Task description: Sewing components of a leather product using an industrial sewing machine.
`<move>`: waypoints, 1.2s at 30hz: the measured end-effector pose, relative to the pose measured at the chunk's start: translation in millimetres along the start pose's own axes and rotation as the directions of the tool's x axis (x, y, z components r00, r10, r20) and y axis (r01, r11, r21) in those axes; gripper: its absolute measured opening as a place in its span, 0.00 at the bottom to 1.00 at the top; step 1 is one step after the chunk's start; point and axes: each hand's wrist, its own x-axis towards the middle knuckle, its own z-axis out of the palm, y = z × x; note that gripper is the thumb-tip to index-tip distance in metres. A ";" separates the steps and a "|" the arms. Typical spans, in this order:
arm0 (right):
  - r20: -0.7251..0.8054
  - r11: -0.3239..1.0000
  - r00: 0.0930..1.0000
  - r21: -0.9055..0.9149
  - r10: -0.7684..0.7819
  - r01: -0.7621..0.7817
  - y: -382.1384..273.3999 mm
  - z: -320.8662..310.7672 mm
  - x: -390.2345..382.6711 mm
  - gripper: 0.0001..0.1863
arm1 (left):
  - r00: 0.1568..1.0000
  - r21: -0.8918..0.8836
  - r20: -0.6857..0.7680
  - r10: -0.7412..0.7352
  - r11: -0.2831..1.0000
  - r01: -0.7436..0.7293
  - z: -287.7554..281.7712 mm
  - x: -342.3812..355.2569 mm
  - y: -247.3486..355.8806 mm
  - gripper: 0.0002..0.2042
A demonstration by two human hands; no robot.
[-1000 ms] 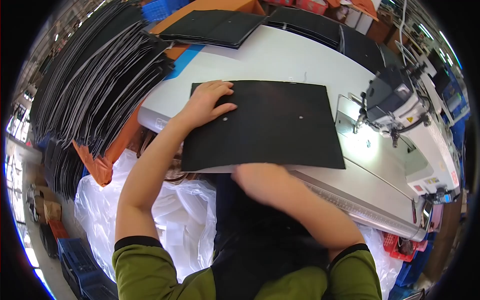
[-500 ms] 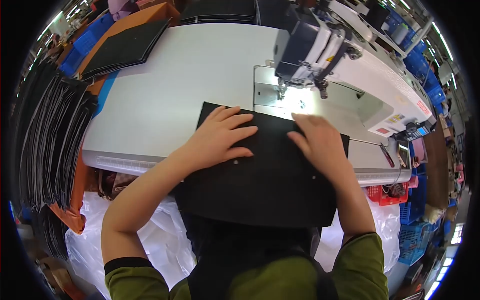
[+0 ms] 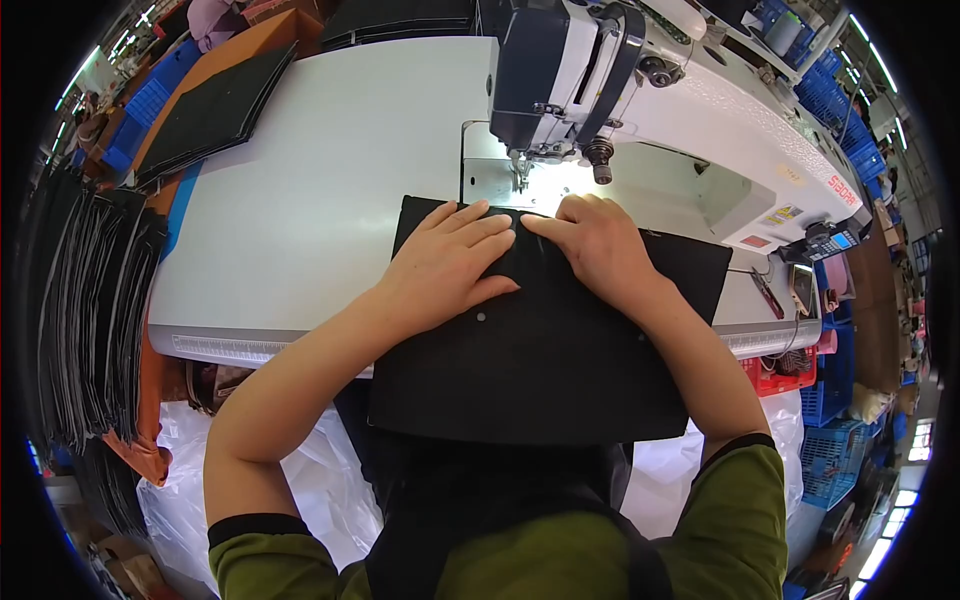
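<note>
A black fabric panel [image 3: 530, 380] with two small pale dots lies partly on the white sewing table, its near part hanging over the front edge toward my lap. My left hand [image 3: 445, 262] rests flat on its upper left, fingers stretched toward the far edge. At the middle of that far edge my right hand [image 3: 610, 255] has its fingers curled, the thumb pointing left along the fabric and nearly meeting my left fingertips; it grips the panel there. Just beyond the fingers stands the lit presser foot [image 3: 520, 172] of the sewing machine [image 3: 710, 110], apart from the panel.
Stacked black panels [image 3: 90, 310] hang at the left, and more black pieces [image 3: 215, 120] lie at the far left. Thread snips [image 3: 768, 294] and a phone [image 3: 801, 288] lie at the table's right. A red basket [image 3: 780, 378] hangs below; blue crates [image 3: 833, 462] stand at the right.
My right hand has slid left toward my left hand, its fingers going from spread to curled at the panel's edge. My left hand stays flat on the panel. The view has shifted slightly.
</note>
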 end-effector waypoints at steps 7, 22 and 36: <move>0.009 0.995 1.000 -0.099 -0.014 0.015 20.9 5.0 16.3 0.14 | 0.993 0.029 -0.116 0.009 1.000 -0.005 13.2 14.2 -7.7 0.22; -0.104 0.979 0.994 -0.204 -0.044 0.022 40.6 22.5 19.3 0.15 | 0.988 0.045 -0.151 -0.020 0.999 0.027 19.5 27.3 -12.4 0.21; -0.140 0.999 0.990 -0.043 -0.019 0.013 33.5 -8.4 12.8 0.12 | 0.986 -0.013 -0.168 -0.021 1.000 0.020 25.3 33.4 -18.1 0.20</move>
